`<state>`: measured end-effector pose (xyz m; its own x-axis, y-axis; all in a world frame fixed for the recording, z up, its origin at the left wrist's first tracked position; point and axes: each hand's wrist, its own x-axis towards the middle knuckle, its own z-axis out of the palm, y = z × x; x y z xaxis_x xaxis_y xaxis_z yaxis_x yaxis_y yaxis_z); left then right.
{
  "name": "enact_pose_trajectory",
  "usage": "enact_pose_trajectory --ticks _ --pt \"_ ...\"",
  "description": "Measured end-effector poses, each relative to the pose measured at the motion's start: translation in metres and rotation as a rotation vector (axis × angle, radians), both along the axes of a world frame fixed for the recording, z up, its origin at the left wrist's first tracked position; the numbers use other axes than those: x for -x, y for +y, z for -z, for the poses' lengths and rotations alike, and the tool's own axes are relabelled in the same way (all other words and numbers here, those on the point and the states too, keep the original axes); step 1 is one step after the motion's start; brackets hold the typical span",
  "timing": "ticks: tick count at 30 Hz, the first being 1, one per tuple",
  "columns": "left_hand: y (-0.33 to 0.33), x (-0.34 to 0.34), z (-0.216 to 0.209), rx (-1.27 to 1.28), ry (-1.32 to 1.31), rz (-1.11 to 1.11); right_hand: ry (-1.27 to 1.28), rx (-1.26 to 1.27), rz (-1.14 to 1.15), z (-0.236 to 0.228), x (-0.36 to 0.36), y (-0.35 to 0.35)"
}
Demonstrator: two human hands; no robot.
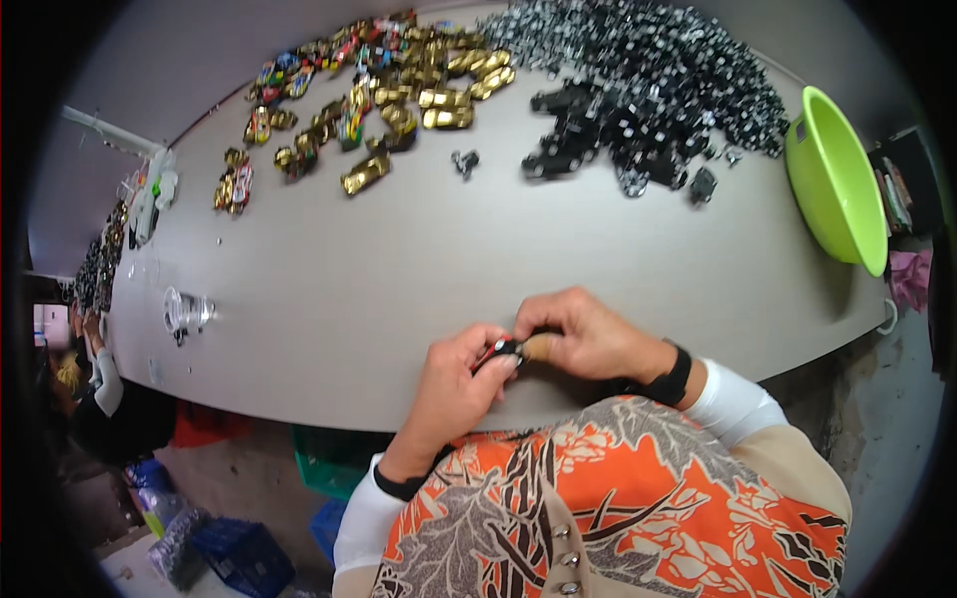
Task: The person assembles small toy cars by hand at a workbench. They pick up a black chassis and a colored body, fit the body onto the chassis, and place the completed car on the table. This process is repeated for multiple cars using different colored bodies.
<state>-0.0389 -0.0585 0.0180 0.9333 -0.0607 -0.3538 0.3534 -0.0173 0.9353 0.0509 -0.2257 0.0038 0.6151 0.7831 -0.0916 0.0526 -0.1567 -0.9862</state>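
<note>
Close to the table's near edge, my left hand is closed around a small toy car, of which a red and black part shows between the fingers. My right hand meets it from the other side, fingers curled and thumb pressed to the car's end. A tan cover seems to wrap that thumb. Most of the car is hidden by my fingers. Beyond my hands, a small dark part lies alone, between gold toy cars on the left and a heap of black car bases on the right.
A lime green basin leans on its side at the table's right end. Toward the left stands a clear plastic cup with small parts beside it. Another person sits at the far left. Crates stand below the table.
</note>
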Motion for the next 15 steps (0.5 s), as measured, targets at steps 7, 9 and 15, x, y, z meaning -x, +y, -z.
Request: enact_pose_trajectory --ticks 7,9,15 --pt "0.017 0.024 -0.001 -0.081 0.018 -0.047 -0.041 -0.038 -0.243 -0.005 0.004 0.018" --pt "0.026 0.041 -0.009 -0.021 0.08 -0.105 -0.121 -0.025 -0.373 -0.007 -0.004 0.021" --pt "0.092 0.138 -0.015 -0.186 0.115 -0.323 -0.883 0.134 0.181 -0.022 -0.087 0.014"
